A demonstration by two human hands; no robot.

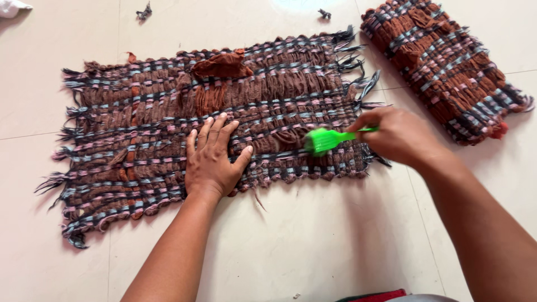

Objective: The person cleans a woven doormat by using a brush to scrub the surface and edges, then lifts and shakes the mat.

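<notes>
On the pale tiled floor (313,235) lies a large woven mat (140,123), spread flat, brown with pink, blue and dark cross threads and loose fringe along both short ends; it fills the middle of the view from the left side to just past centre right; a lump of rust-brown cloth (221,64) sits on its far edge, near the top middle; a second mat (442,61) of the same weave lies folded at the upper right, apart from the first one, with a red bit at its lower corner; the left hand (212,159) rests palm down on the near half of the flat mat, fingers spread and pressed against the weave, the thumb stretched out to the right; the right hand (400,137) hovers over the mat's right end, just beside the fringe, its fingers curled tightly around the thin handle of a bright green brush (324,140); the brush head points left and touches the mat's surface between the two hands, near the left thumb though apart from it; a small strip of red cloth (375,296) shows at the bottom edge; two little scraps of dark thread (144,11) lie on the floor beyond the mat's far edge, one at upper left, another nearer the upper middle; a white scrap (11,6) peeks in at the top left corner.
</notes>
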